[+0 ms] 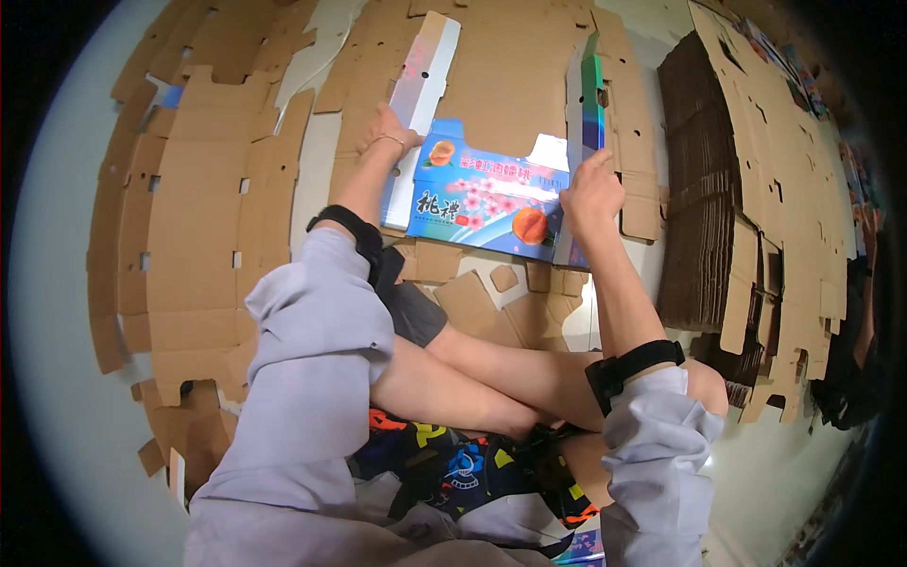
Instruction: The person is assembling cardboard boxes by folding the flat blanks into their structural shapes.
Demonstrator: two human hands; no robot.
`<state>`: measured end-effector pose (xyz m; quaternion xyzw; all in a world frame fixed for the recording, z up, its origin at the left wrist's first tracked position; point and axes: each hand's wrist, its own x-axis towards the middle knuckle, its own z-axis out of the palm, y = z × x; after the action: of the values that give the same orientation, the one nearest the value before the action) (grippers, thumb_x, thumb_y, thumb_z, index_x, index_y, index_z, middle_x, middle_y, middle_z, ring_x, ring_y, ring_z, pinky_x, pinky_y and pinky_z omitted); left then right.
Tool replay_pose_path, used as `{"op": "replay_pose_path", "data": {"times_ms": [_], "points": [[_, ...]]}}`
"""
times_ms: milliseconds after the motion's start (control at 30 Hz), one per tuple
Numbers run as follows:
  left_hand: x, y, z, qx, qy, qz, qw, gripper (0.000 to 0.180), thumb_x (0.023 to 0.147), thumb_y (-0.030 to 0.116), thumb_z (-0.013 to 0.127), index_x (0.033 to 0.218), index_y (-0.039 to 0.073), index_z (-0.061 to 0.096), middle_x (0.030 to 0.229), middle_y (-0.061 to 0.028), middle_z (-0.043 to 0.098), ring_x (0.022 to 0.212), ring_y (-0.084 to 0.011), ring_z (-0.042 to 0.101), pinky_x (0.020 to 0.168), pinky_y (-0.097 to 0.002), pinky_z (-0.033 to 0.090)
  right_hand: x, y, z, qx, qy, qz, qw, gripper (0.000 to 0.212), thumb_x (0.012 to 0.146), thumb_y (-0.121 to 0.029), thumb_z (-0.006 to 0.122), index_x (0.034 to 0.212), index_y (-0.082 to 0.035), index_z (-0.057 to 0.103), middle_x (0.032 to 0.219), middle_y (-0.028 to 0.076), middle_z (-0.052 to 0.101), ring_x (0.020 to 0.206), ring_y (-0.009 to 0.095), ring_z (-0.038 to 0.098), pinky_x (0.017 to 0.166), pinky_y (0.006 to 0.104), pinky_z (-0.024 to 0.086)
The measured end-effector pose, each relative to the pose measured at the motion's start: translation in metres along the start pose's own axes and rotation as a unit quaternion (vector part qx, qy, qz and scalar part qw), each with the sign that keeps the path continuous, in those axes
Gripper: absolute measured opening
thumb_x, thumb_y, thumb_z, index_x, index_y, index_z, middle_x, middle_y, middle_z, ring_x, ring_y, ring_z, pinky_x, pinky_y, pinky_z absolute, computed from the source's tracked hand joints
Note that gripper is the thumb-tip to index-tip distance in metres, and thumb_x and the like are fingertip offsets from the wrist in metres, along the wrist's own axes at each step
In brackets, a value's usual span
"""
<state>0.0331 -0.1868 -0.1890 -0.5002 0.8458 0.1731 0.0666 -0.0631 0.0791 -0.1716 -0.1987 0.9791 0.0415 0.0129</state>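
Observation:
A partly folded cardboard fruit box [487,217] lies in front of my crossed legs. Its near panel is blue, printed with peaches and pink blossoms, and its inside is plain brown. The left side wall [430,80] and the right side wall [591,113] stand up, while the near panel faces me. My left hand [385,132] grips the left wall from outside, its thumb over the panel. At the near right corner my right hand [593,194] is closed on the right wall; some of its fingertips are hidden behind the cardboard.
A tall stack of flat brown cardboard blanks [699,180] stands to the right. More unfolded blanks [208,189] lie on the left. Small cardboard scraps [477,302] are on the floor between the box and my legs. Part of another person's arm [864,312] shows at the far right.

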Motion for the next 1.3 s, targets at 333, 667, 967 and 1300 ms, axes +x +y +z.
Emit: {"op": "replay_pose_path", "data": {"times_ms": [333, 667, 967, 1300], "points": [[-0.02, 0.012, 0.007, 0.081, 0.162, 0.032, 0.983, 0.055, 0.067, 0.024, 0.07, 0.11, 0.004, 0.041, 0.105, -0.016, 0.057, 0.095, -0.0301, 0.06, 0.074, -0.0398, 0.05, -0.004, -0.017, 0.001, 0.037, 0.038, -0.036, 0.998, 0.071, 0.068, -0.013, 0.065, 0.124, 0.014, 0.031, 0.075, 0.014, 0.066, 0.069, 0.024, 0.066, 0.056, 0.0292, 0.052], [-0.03, 0.014, 0.0, 0.124, 0.143, 0.047, 0.981, 0.059, 0.067, 0.03, 0.071, 0.108, 0.0, 0.039, 0.106, -0.0175, 0.055, 0.091, -0.0284, 0.062, 0.072, -0.0378, 0.052, -0.006, -0.018, 0.002, 0.07, 0.06, -0.044, 0.995, 0.069, 0.068, -0.01, 0.063, 0.125, 0.015, 0.032, 0.072, 0.016, 0.064, 0.065, 0.026, 0.065, 0.055, 0.0334, 0.051], [-0.059, 0.026, 0.005, 0.116, 0.142, 0.04, 0.982, 0.072, 0.058, 0.035, 0.076, 0.109, 0.0, 0.04, 0.102, -0.0136, 0.056, 0.084, -0.0255, 0.063, 0.068, -0.0353, 0.053, -0.011, -0.023, 0.0, 0.14, 0.094, -0.038, 0.985, 0.061, 0.067, -0.011, 0.06, 0.119, 0.012, 0.036, 0.069, 0.019, 0.063, 0.064, 0.034, 0.063, 0.057, 0.0417, 0.05], [-0.01, -0.021, -0.004, 0.048, -0.018, 0.186, 0.981, 0.083, 0.059, 0.018, 0.069, 0.128, -0.002, 0.028, 0.1, -0.0225, 0.06, 0.092, -0.0375, 0.06, 0.08, -0.0389, 0.049, 0.02, 0.012, 0.004, 0.139, 0.008, -0.081, 0.987, 0.05, 0.069, -0.021, 0.061, 0.107, 0.005, 0.041, 0.076, 0.023, 0.062, 0.072, 0.039, 0.061, 0.064, 0.0459, 0.049]]}}
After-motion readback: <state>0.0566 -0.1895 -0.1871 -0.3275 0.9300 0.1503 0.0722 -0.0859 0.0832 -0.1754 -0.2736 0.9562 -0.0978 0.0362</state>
